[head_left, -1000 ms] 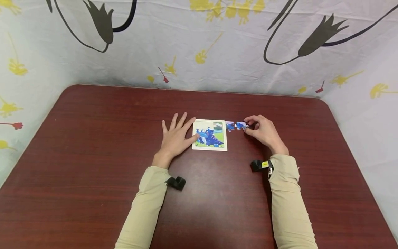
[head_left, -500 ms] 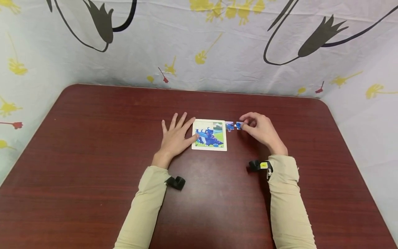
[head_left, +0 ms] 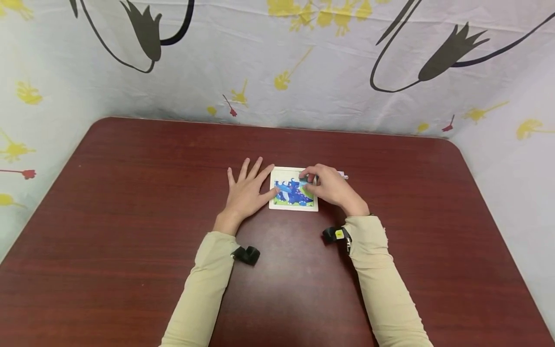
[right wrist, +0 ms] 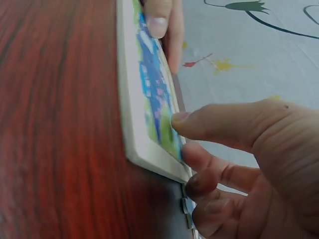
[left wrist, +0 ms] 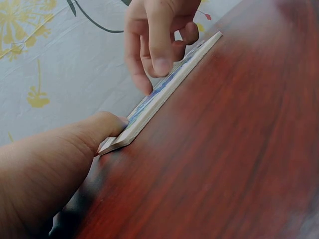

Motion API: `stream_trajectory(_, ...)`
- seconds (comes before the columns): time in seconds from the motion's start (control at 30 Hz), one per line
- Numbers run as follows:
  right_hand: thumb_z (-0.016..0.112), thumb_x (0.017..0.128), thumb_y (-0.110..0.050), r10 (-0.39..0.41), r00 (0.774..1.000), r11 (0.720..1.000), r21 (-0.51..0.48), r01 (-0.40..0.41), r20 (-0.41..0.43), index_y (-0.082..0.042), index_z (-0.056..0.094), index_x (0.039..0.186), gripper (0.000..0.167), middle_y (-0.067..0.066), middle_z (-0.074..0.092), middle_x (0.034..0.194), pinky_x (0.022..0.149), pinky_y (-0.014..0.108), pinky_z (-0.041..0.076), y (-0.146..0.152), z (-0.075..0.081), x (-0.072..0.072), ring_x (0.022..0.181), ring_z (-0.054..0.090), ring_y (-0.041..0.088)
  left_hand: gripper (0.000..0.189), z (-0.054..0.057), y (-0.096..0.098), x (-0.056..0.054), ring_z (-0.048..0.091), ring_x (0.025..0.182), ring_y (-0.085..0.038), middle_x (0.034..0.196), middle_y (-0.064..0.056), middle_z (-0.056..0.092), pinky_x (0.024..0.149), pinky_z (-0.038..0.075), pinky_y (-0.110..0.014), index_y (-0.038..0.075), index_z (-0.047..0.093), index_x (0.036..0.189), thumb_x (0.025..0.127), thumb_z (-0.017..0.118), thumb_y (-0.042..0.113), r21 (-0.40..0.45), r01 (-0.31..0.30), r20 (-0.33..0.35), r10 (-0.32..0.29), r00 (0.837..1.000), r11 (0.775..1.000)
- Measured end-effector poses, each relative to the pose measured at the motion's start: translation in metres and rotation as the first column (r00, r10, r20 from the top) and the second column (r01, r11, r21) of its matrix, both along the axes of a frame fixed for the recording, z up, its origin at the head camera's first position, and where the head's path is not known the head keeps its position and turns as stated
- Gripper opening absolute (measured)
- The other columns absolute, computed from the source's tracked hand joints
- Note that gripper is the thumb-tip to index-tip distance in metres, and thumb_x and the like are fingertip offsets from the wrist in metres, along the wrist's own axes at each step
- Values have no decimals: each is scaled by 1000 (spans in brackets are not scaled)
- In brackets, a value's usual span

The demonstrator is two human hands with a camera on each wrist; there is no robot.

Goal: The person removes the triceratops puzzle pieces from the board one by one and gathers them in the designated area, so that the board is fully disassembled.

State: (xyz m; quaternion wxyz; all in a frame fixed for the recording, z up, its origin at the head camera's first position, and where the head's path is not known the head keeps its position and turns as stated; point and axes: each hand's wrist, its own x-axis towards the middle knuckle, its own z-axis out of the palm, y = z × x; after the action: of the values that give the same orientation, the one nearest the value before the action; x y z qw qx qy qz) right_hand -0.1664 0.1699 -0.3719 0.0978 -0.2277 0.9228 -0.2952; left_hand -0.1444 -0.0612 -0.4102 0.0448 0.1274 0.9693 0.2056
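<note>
A square puzzle tray (head_left: 293, 208) with a pale wooden frame lies flat on the table, its picture a blue dinosaur on green. My left hand (head_left: 244, 195) rests spread at the tray's left side, thumb lying over the frame onto the picture. Above the tray's upper right part is my right hand (head_left: 331, 185), thumb and index finger apart and pointing down at the picture. In the right wrist view its thumb (right wrist: 192, 124) is right at the picture's surface. Loose puzzle pieces (right wrist: 187, 206) lie beyond the tray's corner; in the head view the right hand mostly hides them.
The dark red wooden table (head_left: 173, 193) has rounded far corners. Behind it hangs a pale cloth (head_left: 260, 58) printed with yellow and grey plants. A black strap (head_left: 247, 255) sits at the left wrist and another black strap (head_left: 334, 235) at the right.
My right hand has moved left from the loose pieces beside the tray to above the tray's upper right part. The left hand and the tray have stayed in place.
</note>
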Motion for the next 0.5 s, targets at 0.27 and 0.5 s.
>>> stream_trajectory(0.27,65,85,-6,-6,1000,1000,21,6,-13,-4,66,108,23,11,54,92,68,36,41,-3,1,0,76,49,24,71,1,1,0,-2,141,-27,155,-1,13,103,-10,-60,30,28,148,87,46,61,3,-7,-12,7,1000,1000)
stream_trajectory(0.5,66,85,-8,-44,999,999,20,44,-9,-8,67,107,22,12,42,110,66,34,43,-2,-1,3,71,49,21,70,-1,2,1,-2,141,-28,155,-2,13,103,-11,-59,30,28,148,87,46,60,18,-5,-7,5,1000,1000)
